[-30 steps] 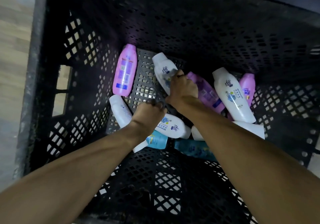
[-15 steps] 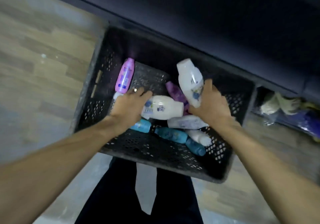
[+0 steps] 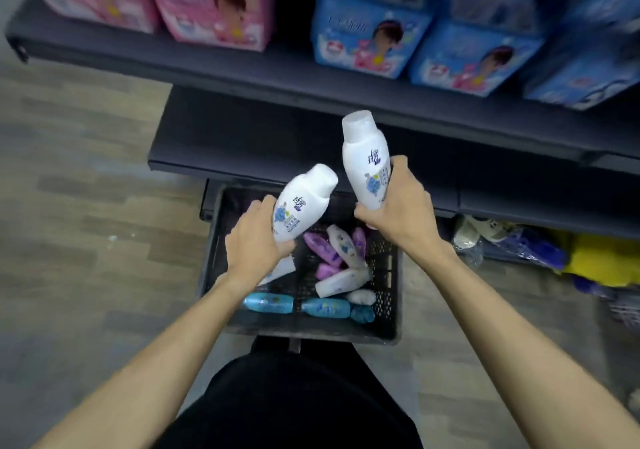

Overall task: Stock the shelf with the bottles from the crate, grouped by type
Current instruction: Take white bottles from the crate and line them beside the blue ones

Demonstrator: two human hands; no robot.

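Left hand [image 3: 254,240]: fingers wrapped round the lower body of a white bottle [image 3: 300,202], cap tilted toward the upper right.
Right hand [image 3: 398,202]: curled round the base of a second white bottle [image 3: 366,164], nearly upright at frame centre.
Handling: smooth, stiff plastic, probably light; a mid-body grip suits, since the rounded shoulders look slippery.
Crate [image 3: 393,296]: on the floor below both hands, holding purple bottles [image 3: 323,251], more white ones and teal bottles [image 3: 268,303] lying loose.
Shelf [image 3: 221,129]: dark and bare, just above the crate.
Hard to see: labels blur; the left hand covers one white bottle; the shelf's depth is lost in shadow.
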